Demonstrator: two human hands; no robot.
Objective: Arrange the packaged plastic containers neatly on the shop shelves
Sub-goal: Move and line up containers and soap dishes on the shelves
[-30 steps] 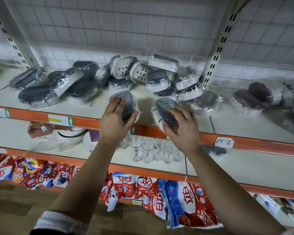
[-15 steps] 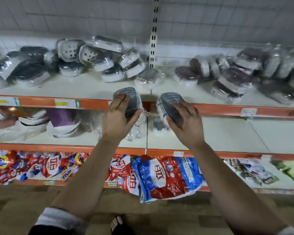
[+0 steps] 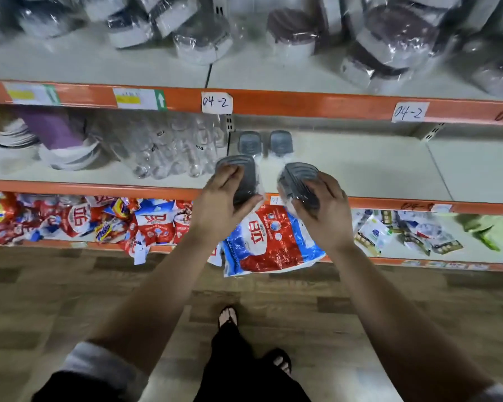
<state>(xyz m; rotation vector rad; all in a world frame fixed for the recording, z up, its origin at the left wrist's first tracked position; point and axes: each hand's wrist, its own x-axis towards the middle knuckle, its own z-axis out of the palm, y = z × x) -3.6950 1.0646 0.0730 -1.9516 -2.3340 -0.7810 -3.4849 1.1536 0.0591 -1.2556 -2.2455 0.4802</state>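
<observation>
My left hand [image 3: 219,198] grips a grey-lidded plastic container in clear wrap [image 3: 244,174], held just above the front of the middle shelf [image 3: 375,172]. My right hand [image 3: 324,204] grips a second wrapped grey container [image 3: 298,177] beside it. Two more grey-lidded containers [image 3: 249,142] [image 3: 280,142] stand side by side at the back of that shelf, directly behind my hands. On the top shelf [image 3: 273,74] lie heaps of wrapped containers, grey ones [image 3: 202,42] at left and brown-lidded ones [image 3: 389,39] at right.
Clear glasses [image 3: 174,149] and stacked white plates [image 3: 67,155] fill the middle shelf to the left. Detergent bags [image 3: 267,242] crowd the bottom shelf below my hands. Orange shelf edges carry labels reading 04-2 [image 3: 217,103]. My feet stand on a wooden floor [image 3: 70,300].
Both hands came down from the top shelf's edge to the middle shelf, each still holding its container. My view tilted downward and shifted right.
</observation>
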